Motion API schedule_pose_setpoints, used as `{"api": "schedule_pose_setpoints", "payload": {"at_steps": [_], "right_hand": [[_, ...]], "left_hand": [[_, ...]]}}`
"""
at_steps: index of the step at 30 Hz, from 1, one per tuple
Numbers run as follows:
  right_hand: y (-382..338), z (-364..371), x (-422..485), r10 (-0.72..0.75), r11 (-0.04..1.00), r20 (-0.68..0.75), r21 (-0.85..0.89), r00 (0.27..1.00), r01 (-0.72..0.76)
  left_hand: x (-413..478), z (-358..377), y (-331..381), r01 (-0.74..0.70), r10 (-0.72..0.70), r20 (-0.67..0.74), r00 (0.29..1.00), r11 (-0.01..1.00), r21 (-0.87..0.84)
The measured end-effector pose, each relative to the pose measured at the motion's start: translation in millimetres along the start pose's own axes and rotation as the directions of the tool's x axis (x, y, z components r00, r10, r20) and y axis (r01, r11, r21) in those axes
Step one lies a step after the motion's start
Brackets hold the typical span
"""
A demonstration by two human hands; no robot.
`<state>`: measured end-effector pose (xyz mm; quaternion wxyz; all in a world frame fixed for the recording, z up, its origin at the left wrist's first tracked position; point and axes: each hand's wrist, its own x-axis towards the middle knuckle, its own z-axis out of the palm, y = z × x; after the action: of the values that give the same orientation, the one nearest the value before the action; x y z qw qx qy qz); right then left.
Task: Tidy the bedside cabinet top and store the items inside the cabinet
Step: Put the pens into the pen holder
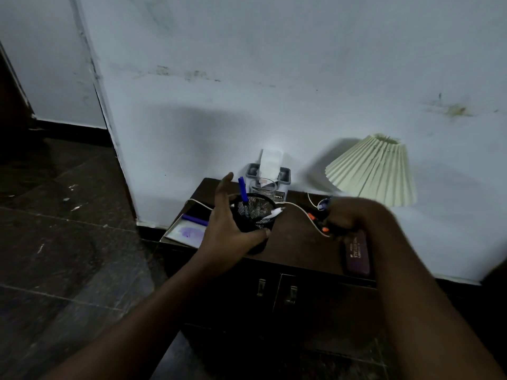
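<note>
Left hand (229,231) wraps around the black mesh pen holder (256,215) standing on the dark cabinet top (296,242); right hand (348,215) is closed on small orange-tipped items (319,223), near the white cable (301,212).

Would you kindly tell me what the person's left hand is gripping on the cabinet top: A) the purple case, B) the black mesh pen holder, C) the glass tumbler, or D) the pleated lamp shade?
B: the left hand wraps around the black mesh pen holder, thumb across its front.
</note>
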<state>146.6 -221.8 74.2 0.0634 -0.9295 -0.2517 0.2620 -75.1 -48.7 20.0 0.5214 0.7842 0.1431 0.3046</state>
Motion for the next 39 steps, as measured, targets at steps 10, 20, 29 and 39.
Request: {"api": "schedule_pose_setpoints", "payload": {"at_steps": [10,20,29,39], "right_hand": [[-26.0,-65.9,-112.0,-0.453,0.887,-0.225,-0.015,0.863,0.462],[-76.1,-37.3,-99.1,-0.457,0.890,-0.176,-0.083,0.872,0.449],[-80.9,-33.8,-89.2,-0.497,0.837,-0.332,0.060,0.802,0.543],[-97.4,-13.5,-62.4,-0.629,0.769,-0.350,-0.156,0.694,0.619]], "left_hand": [[-5.9,3.5,4.7,-0.002,-0.001,0.109,0.994,1.000,0.027],[-6.9,7.2,7.7,-0.037,0.031,0.159,0.987,0.999,0.036],[-2.0,2.7,4.4,-0.029,0.017,0.154,0.988,0.997,0.077],[-4.6,3.6,3.8,-0.090,0.078,0.123,0.989,0.991,0.095]]}}
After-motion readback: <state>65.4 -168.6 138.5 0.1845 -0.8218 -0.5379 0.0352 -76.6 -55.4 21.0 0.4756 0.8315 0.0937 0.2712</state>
